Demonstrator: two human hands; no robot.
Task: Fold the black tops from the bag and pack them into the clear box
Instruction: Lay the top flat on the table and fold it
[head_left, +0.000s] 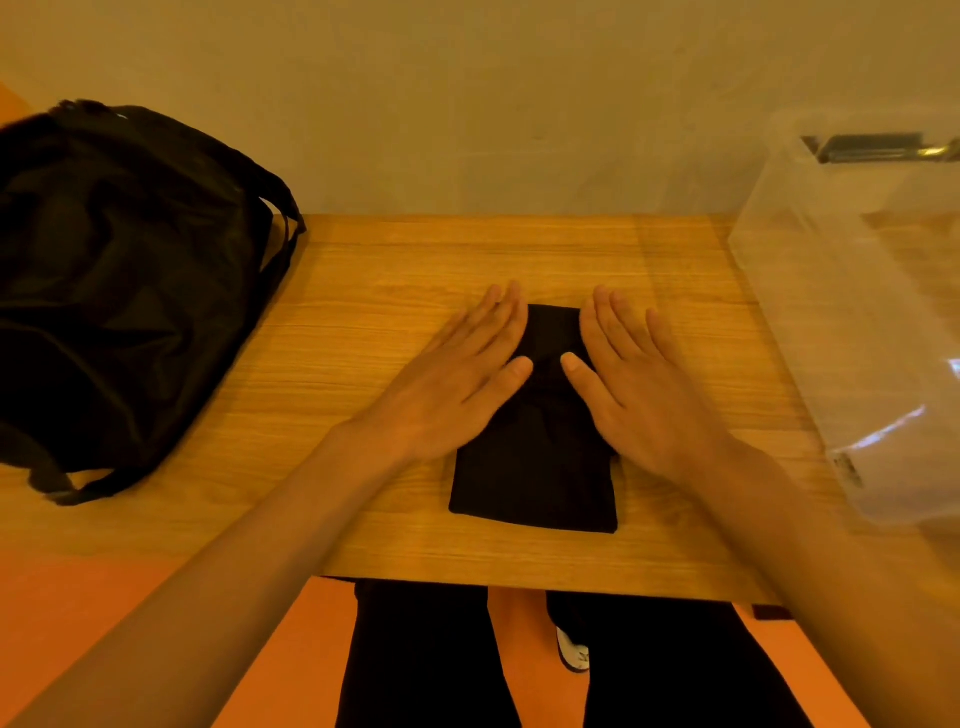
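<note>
A black top (535, 478), folded into a narrow rectangle, lies in the middle of the wooden table (363, 291). My left hand (457, 374) lies flat with straight fingers on its left edge. My right hand (639, 384) lies flat on its right edge, palm down. The thumbs nearly meet over the cloth. A black bag (119, 291) sits on the table's left side. The clear box (857, 322) stands at the right; I see nothing dark inside it.
A plain wall rises just behind the table. The table's front edge runs close to my body, with my dark-trousered legs and an orange floor (104, 597) below it. A dark handle-like object (872, 145) shows behind the box.
</note>
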